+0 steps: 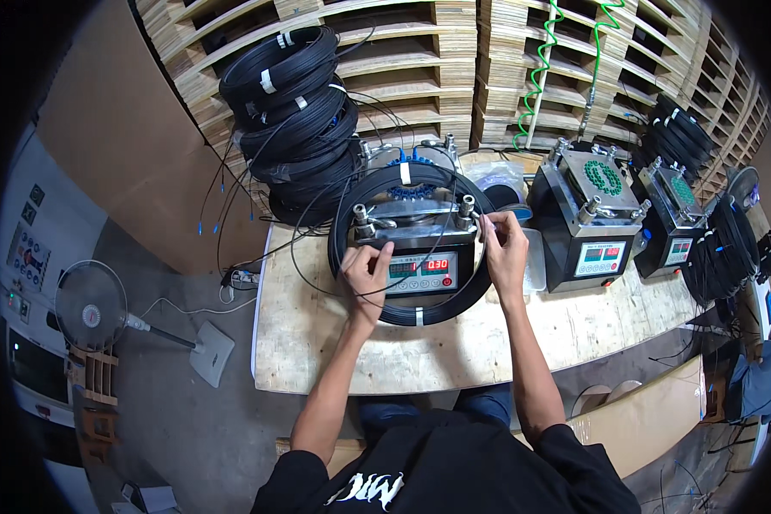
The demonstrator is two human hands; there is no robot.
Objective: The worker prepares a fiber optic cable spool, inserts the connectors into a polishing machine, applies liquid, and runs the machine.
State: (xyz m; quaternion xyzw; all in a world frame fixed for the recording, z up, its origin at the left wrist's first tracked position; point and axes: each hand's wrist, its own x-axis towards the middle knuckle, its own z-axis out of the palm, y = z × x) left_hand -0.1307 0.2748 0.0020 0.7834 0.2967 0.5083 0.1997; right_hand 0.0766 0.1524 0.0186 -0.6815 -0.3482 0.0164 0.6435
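Observation:
A large coil of black cable (420, 318), bound with white tape, hangs around the front of a metal bench machine (415, 233) with a lit red display. Loose strands of the cable loop out to the left and across the machine's front. My left hand (367, 278) is closed at the coil's left side, fingers around the cable and thumb pointing up beside the display. On the other side my right hand (507, 250) is pinched beside the machine's right clamp post (466, 208). A small pale bit shows at its fingertips, too small to name.
Behind to the left rises a tall stack of black cable coils (295, 128). Two similar machines (593, 218) (675, 214) stand to the right on the wooden table (308, 343). A clear plastic tub (533, 261) sits beside my right hand. Wooden pallets (385, 51) line the back; a fan (92, 315) stands left.

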